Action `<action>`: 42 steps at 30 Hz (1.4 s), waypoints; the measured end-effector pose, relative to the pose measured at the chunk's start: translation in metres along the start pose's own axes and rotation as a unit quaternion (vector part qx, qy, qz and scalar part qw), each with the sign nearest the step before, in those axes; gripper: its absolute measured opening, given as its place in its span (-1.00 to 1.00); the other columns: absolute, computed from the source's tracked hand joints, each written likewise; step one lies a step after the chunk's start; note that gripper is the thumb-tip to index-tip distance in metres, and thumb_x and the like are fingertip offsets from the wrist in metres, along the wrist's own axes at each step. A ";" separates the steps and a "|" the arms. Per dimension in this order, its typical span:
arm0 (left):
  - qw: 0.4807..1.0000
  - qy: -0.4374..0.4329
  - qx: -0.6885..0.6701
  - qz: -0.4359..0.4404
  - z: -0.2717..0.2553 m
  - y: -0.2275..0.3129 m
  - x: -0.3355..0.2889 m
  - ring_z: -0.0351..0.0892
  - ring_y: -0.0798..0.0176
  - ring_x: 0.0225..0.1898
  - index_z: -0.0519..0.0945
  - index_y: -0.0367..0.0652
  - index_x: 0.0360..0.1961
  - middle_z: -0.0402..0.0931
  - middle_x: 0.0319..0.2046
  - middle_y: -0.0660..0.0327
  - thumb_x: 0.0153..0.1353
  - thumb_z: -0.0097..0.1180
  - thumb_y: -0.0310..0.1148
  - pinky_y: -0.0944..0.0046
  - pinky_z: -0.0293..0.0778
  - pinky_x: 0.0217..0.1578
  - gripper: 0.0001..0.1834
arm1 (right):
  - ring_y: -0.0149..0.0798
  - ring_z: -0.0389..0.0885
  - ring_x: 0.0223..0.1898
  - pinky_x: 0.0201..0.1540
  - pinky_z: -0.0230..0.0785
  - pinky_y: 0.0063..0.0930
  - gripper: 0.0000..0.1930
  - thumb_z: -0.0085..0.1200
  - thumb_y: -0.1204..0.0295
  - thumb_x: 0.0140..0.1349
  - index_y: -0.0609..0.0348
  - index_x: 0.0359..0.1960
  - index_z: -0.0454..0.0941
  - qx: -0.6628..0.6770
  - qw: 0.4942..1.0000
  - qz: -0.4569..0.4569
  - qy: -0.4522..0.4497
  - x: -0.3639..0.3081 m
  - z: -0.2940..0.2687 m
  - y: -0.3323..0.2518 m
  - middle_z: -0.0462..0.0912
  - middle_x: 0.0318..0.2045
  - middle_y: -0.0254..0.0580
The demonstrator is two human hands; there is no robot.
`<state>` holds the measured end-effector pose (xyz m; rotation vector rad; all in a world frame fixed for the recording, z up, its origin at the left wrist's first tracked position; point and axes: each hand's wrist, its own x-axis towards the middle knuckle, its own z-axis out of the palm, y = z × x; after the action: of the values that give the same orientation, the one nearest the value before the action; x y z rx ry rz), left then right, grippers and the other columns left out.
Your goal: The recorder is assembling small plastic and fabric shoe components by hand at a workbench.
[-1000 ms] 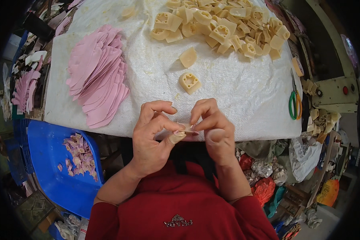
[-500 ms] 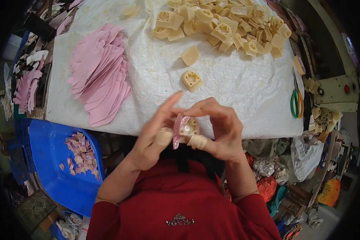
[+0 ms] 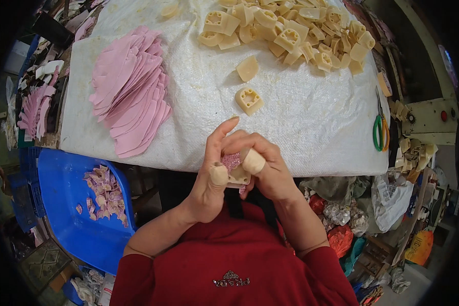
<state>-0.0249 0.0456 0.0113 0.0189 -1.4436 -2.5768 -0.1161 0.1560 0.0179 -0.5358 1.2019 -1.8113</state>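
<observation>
One cream, hollowed block (image 3: 238, 177), glittery pink material (image 3: 231, 161) against it, is pinched between your left hand (image 3: 208, 189) and right hand (image 3: 271, 172), at the near edge of the white woven-covered bench (image 3: 311, 120). Thin, curved pink pieces (image 3: 131, 92) overlap at its left.

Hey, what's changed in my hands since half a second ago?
The left hand and right hand have drawn closer together, both on the beige piece. Its pink glittery covering, which showed on the left, now shows mostly at the top; the piece seems turned. Nothing was visibly let go. The pink stack and scissors stayed put.
</observation>
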 end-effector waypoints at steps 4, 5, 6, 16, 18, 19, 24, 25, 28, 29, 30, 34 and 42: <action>0.974 0.016 0.214 0.070 0.003 -0.003 0.001 0.35 0.35 -0.16 -0.02 -0.36 0.29 0.23 0.00 0.05 0.36 -0.33 0.12 0.41 0.36 -0.16 -0.24 | -0.50 0.49 -0.35 -0.47 0.36 -0.70 -0.86 -0.07 0.42 0.31 0.21 -0.22 0.46 -0.092 0.989 -0.111 0.016 -0.002 -0.002 0.023 0.51 -0.31 -0.31; 0.967 0.025 0.240 0.081 0.002 -0.003 0.001 0.33 0.35 -0.14 -0.01 -0.37 0.28 0.24 -0.01 0.05 0.37 -0.33 0.09 0.41 0.35 -0.14 -0.26 | -0.50 0.43 -0.30 -0.33 0.32 -0.66 -0.85 -0.06 0.39 0.32 0.18 -0.19 0.46 -0.088 0.990 -0.103 0.021 -0.004 0.001 0.023 0.50 -0.27 -0.31; 0.959 0.033 0.266 0.092 0.002 -0.004 0.001 0.32 0.34 -0.11 0.00 -0.37 0.27 0.24 -0.01 0.06 0.38 -0.33 0.07 0.40 0.34 -0.12 -0.28 | -0.50 0.43 -0.30 -0.33 0.32 -0.66 -0.85 -0.06 0.39 0.32 0.18 -0.19 0.46 -0.089 0.990 -0.103 0.022 -0.004 0.005 0.022 0.50 -0.27 -0.31; 0.989 0.118 0.093 0.000 0.005 -0.002 0.005 0.36 0.49 -0.34 0.05 -0.17 0.24 0.34 -0.28 0.25 0.39 -0.26 -0.09 0.50 0.31 -0.35 -0.47 | -0.44 0.37 -0.22 -0.23 0.27 -0.57 -0.59 -0.25 0.19 0.40 0.22 0.09 0.38 -0.079 0.986 -0.144 0.027 0.000 0.006 0.028 0.42 -0.11 -0.21; 0.989 0.132 0.070 0.019 0.003 -0.006 0.005 0.35 0.49 -0.32 0.07 -0.15 0.22 0.33 -0.28 0.27 0.36 -0.20 -0.13 0.49 0.31 -0.33 -0.48 | -0.43 0.35 -0.22 -0.22 0.25 -0.58 -0.58 -0.28 0.18 0.41 0.23 0.11 0.37 -0.187 0.959 -0.211 0.024 0.002 0.012 0.026 0.42 -0.12 -0.20; 0.991 0.106 0.078 0.029 0.003 -0.006 0.005 0.30 0.50 -0.34 0.05 -0.18 0.24 0.30 -0.25 0.27 0.36 -0.21 -0.16 0.50 0.29 -0.33 -0.47 | -0.44 0.34 -0.26 -0.25 0.24 -0.60 -0.57 -0.29 0.18 0.41 0.24 0.12 0.36 -0.197 0.956 -0.211 0.046 -0.001 0.016 0.023 0.41 -0.13 -0.20; 0.999 0.039 0.020 0.001 -0.010 -0.007 0.006 0.39 0.41 -0.24 -0.10 -0.13 0.34 0.38 -0.20 0.22 0.31 -0.17 0.08 0.41 0.36 -0.29 -0.24 | -0.45 0.34 -0.38 -0.35 0.24 -0.62 -0.56 -0.29 0.18 0.42 0.26 0.12 0.35 -0.133 0.984 -0.095 0.065 -0.003 0.009 0.015 0.39 -0.20 -0.20; 0.998 0.043 -0.040 0.000 -0.009 -0.007 0.007 0.40 0.40 -0.23 -0.16 -0.11 0.37 0.39 -0.18 0.21 0.29 -0.19 0.15 0.39 0.37 -0.28 -0.17 | -0.51 0.33 -0.43 -0.41 0.22 -0.65 -0.47 -0.32 0.05 0.40 0.25 0.13 0.35 -0.142 0.986 -0.061 0.060 -0.001 0.007 0.011 0.42 -0.22 -0.27; 0.996 0.068 -0.058 -0.030 -0.014 0.004 0.008 0.42 0.37 -0.22 -0.24 -0.06 0.40 0.41 -0.16 0.17 0.21 -0.22 0.33 0.34 0.40 -0.23 -0.03 | -0.48 0.34 -0.49 -0.47 0.21 -0.60 -0.31 -0.25 -0.17 0.30 0.23 0.12 0.37 -0.142 0.985 -0.034 0.090 0.004 0.007 0.008 0.45 -0.32 -0.33; 0.997 0.062 0.036 -0.033 -0.016 0.008 0.007 0.42 0.33 -0.21 -0.28 -0.15 0.39 0.39 -0.13 0.15 0.19 -0.24 0.37 0.32 0.39 -0.19 0.03 | -0.43 0.35 -0.49 -0.44 0.23 -0.56 -0.33 -0.19 -0.17 0.27 0.23 0.07 0.40 -0.313 0.928 -0.150 0.137 0.008 -0.001 0.008 0.46 -0.36 -0.31; 0.989 0.056 0.130 -0.036 -0.017 0.011 0.007 0.41 0.30 -0.20 -0.31 -0.23 0.37 0.37 -0.11 0.12 0.16 -0.27 0.41 0.30 0.38 -0.15 0.09 | -0.37 0.36 -0.49 -0.41 0.25 -0.52 -0.35 -0.12 -0.16 0.24 0.24 0.03 0.44 -0.468 0.825 -0.260 0.178 0.010 -0.007 0.008 0.46 -0.39 -0.29; 0.851 -0.030 0.482 0.204 -0.026 0.003 0.010 0.45 -0.05 -0.13 -0.15 -0.40 0.33 0.36 -0.06 -0.11 0.13 -0.26 0.42 0.09 0.35 0.01 0.11 | -0.13 0.44 -0.47 -0.37 0.32 -0.38 -0.61 0.18 0.24 0.11 0.26 -0.11 0.51 -0.567 0.802 -0.184 0.043 0.004 0.000 -0.015 0.45 -0.43 -0.08; 0.948 0.048 0.298 0.100 -0.025 0.011 -0.001 0.49 0.22 -0.39 0.42 -0.23 0.05 0.41 -0.30 0.13 -0.01 0.32 -0.45 0.30 0.49 -0.34 -0.44 | -0.21 0.48 -0.37 -0.28 0.34 -0.37 -0.70 0.05 0.28 0.22 0.30 -0.17 0.50 -0.327 0.923 -0.195 0.061 -0.005 -0.006 0.001 0.52 -0.39 -0.10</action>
<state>-0.0199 0.0192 0.0073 0.0765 -2.0055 -1.8732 -0.1176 0.1633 0.0148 -1.1171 1.9083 -1.7492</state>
